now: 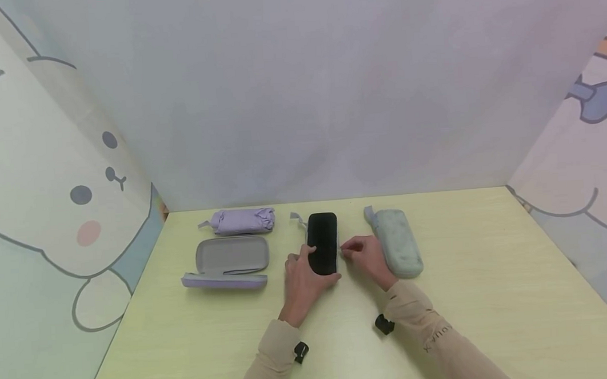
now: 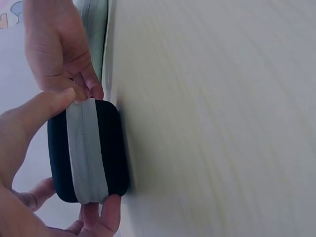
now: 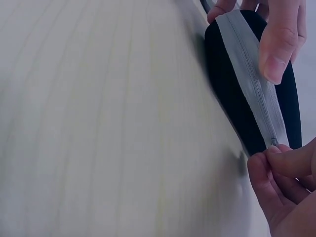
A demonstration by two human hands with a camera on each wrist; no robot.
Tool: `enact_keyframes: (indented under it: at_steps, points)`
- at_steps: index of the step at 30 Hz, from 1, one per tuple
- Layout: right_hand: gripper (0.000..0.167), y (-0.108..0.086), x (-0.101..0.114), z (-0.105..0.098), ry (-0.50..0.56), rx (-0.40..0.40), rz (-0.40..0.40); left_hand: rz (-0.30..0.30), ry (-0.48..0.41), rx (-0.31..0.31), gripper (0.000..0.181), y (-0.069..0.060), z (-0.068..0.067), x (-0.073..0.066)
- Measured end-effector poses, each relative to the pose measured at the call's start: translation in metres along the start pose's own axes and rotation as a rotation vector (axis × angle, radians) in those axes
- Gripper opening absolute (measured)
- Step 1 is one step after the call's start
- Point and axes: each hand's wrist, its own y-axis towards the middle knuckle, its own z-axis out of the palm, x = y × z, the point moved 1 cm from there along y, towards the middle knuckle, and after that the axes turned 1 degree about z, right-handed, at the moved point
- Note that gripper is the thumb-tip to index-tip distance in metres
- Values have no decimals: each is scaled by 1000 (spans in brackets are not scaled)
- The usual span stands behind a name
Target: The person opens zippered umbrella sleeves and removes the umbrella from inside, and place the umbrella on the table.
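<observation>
- In the head view, a black, rounded-oblong zippered case [image 1: 323,243] lies on the pale yellow wood-grain table [image 1: 485,317], broad face up; it looks light and fairly stiff, unlikely to break.
- The left hand [image 1: 306,281] holds its near end; the right hand [image 1: 366,259] is at its right side.
- A mottled pale-green oblong case [image 1: 399,243] stands near on the right, leaving that hand a narrow gap; an open, grey-lined lilac case [image 1: 233,255] lies to the left. The table's far edge is beyond; more room lies toward the person.
- In the left wrist view, thumb and fingers clamp across the end, spanning the grey fabric zipper band [image 2: 88,153]. The smooth black sides might slip, so the band's edges seem a good hold.
- In the right wrist view, thumb and forefinger pinch the small metal zipper pull [image 3: 274,142]; the fabric band probably flexes, so steadying the shell helps.
</observation>
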Motion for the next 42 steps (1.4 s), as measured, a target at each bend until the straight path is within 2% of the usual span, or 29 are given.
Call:
enact_keyframes:
  at_steps: [15,28,32,42]
  points:
    - [3,-10,3,-2,19,12,4,13,-8,-2,74,0,0,0]
    - [1,-20,3,-2,7,43,-26,-4,-14,7,76,-1,0,-1]
    - [7,-22,2,-2,9,49,-23,-7,-15,8,76,-1,0,-1]
    - [9,-27,1,-3,37,63,-33,-2,-7,-5,76,-2,1,-1]
